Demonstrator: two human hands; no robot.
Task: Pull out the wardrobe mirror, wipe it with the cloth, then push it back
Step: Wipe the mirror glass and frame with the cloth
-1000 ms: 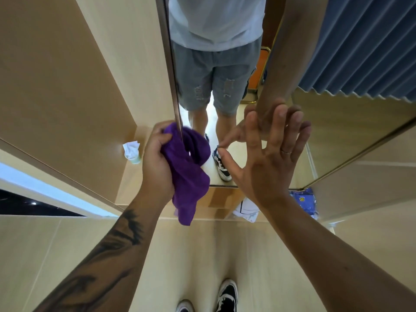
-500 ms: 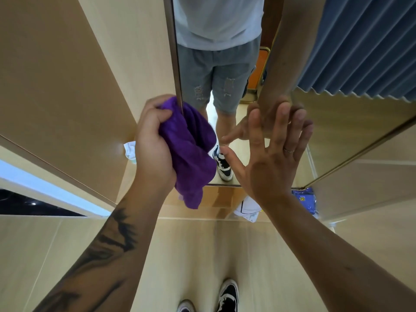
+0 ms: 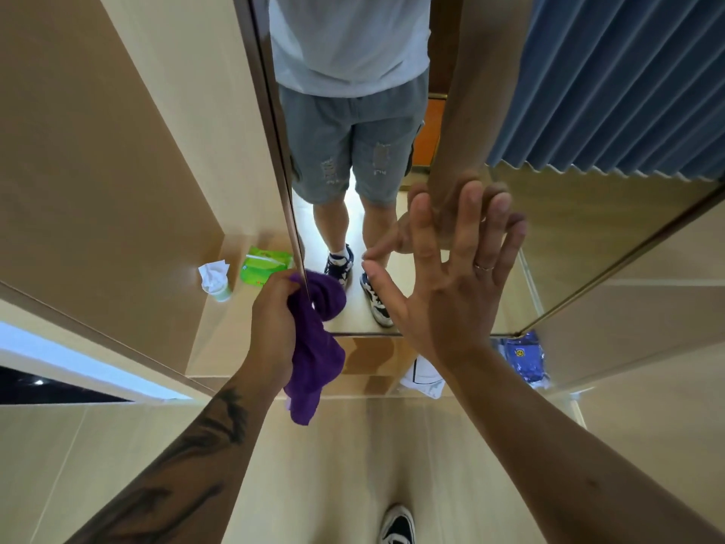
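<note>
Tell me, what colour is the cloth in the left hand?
Purple. The cloth is a plain solid purple, bunched in the left hand, clearest in the head view.

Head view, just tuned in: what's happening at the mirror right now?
A person is wiping the pulled-out wardrobe mirror. The left hand grips the purple cloth against the mirror's left frame edge, near the bottom corner. The right hand is spread flat on the glass, fingers straight, apparently steadying it. A green wipes packet and a small tissue-topped bottle sit on the wardrobe floor behind.

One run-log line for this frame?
phase: wiping | left hand: grips purple cloth at mirror left edge | right hand: flat on glass
</note>
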